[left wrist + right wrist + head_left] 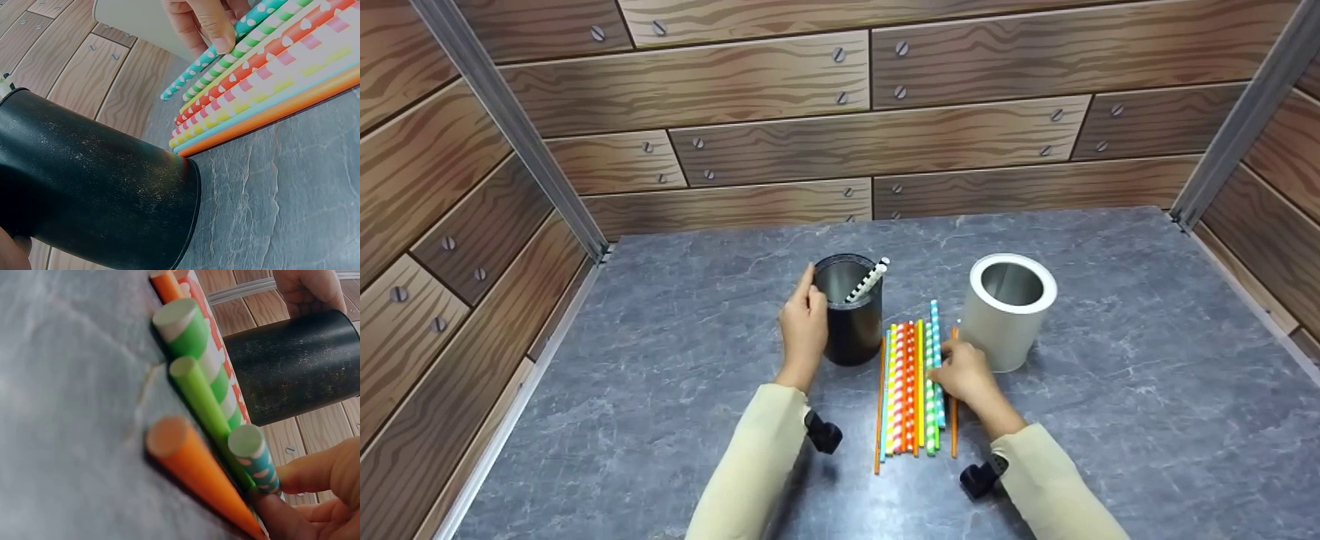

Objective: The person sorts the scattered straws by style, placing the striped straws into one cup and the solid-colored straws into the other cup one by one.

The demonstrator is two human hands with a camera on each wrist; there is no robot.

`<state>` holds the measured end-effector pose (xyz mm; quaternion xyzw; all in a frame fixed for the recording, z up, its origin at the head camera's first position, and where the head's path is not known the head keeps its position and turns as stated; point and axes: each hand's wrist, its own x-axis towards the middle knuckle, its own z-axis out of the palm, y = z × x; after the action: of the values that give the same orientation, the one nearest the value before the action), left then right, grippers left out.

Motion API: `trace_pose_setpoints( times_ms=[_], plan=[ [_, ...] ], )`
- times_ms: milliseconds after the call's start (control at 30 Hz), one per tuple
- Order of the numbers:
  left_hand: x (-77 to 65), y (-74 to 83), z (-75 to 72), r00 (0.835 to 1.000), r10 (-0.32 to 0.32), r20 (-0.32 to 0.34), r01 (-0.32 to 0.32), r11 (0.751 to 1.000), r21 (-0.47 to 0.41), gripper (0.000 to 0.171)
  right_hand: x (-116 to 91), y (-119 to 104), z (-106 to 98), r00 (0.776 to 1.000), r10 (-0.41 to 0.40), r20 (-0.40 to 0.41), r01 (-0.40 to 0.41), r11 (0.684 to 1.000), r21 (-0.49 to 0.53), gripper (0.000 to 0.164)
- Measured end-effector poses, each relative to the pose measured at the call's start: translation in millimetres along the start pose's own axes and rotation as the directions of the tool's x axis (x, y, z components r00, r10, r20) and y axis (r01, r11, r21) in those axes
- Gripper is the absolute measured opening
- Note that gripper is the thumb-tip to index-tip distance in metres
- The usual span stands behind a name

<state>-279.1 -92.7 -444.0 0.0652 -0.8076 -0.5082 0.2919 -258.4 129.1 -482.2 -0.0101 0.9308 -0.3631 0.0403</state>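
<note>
My left hand (802,330) grips the left side of a black cylindrical cup (855,337) near its rim. Black-and-white striped straws (867,283) lean inside that cup. To its right, a row of coloured paper straws (906,390) lies on the tabletop: striped, dotted and plain ones in orange, yellow, pink, red and green. With thumb and fingertips, my right hand (969,373) pinches a teal straw with white dots (194,72) at the row's right side. A green-striped straw (199,340) and a plain green straw (197,391) lie beside it.
A white cylindrical cup (999,337) stands upright just behind and right of my right hand. One orange straw (954,427) lies slightly apart at the row's right. Wood-patterned walls (780,82) surround the grey marbled table (675,337) at the back and sides.
</note>
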Motion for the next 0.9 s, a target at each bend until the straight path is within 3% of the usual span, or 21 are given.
trace_pose_setpoints(
  times_ms=[467, 900],
  plan=[
    [0.0, 0.3, -0.7, 1.000, -0.008, -0.007, 0.009, 1.000, 0.005, 0.041, -2.8, -4.8, -3.9, 0.999, 0.019, 0.030, -0.023, 0.993, 0.119, 0.046],
    [-0.4, 0.4, -0.4, 1.000, -0.004, 0.002, 0.004, 1.000, -0.020, 0.042, -9.5, -17.4, -7.2, 0.992, -0.051, -0.114, 0.070, 0.983, 0.168, 0.040]
  ],
)
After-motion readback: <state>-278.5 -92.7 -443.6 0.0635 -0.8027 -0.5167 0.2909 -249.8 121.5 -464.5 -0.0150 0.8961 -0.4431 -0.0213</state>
